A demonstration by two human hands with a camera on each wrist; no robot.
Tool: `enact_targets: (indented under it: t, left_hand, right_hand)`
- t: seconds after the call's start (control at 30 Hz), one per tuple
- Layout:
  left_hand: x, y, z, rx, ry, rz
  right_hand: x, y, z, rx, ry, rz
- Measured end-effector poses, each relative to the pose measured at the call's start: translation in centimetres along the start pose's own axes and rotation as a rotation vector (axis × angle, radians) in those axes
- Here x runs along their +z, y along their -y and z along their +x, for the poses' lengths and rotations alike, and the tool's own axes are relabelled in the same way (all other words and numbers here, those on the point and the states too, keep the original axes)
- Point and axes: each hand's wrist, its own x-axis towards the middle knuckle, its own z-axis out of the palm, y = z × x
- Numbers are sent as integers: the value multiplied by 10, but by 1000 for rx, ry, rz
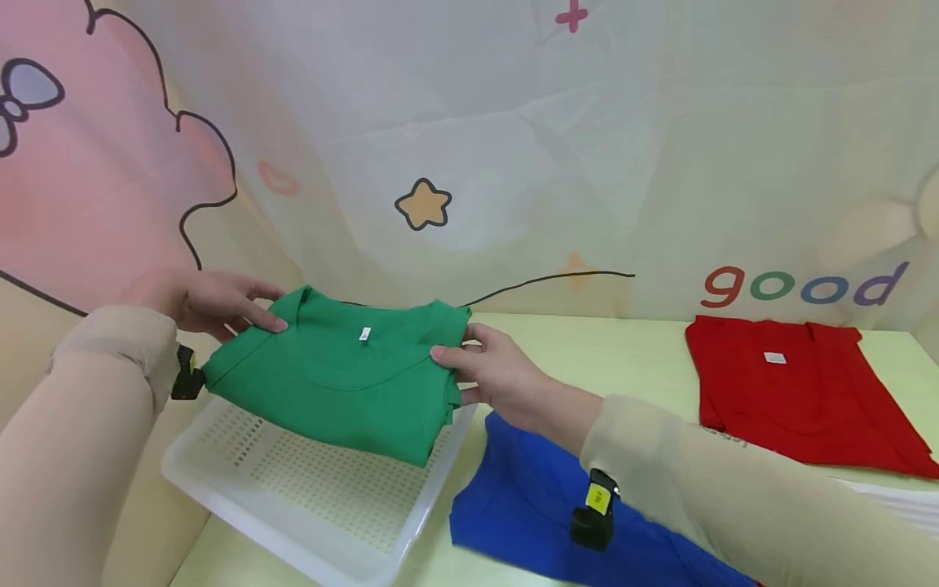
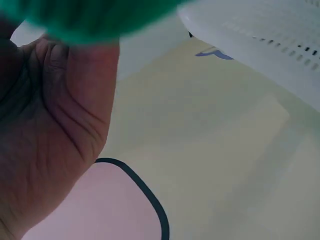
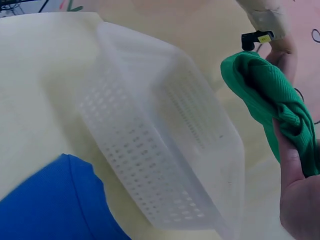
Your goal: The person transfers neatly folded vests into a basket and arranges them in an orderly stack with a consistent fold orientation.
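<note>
A folded green T-shirt with a small white neck label is held up in the air between both hands. My left hand grips its left shoulder edge, thumb on top of the cloth. On the opposite side, my right hand pinches the edge with the thumb in front and fingers behind. Below the shirt stands a white perforated plastic basket, its holed floor showing. From the right wrist view, the green shirt appears edge-on as a thick folded bundle, beyond the basket's rim.
A folded blue garment lies on the pale table right of the basket, partly under my right forearm. Farther right lies a folded red shirt with a white label. A printed cloth backdrop hangs behind the table.
</note>
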Motion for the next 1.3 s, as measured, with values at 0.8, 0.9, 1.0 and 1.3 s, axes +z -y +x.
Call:
enact_targets:
  t: [0.8,0.9,1.0,1.3]
  left_hand:
    - [24,19,23,-157,55,86]
    - [26,20,28,-166,64,95]
    - [27,20,33,-174,79,103]
    - [31,22,44,-199,98,137]
  right_hand:
    - [40,-37,7,89,76,-90]
    - [42,-38,10,92,87,-114]
    - [43,-40,13,101,101,-133]
    - [45,-44,18,106,126,-201]
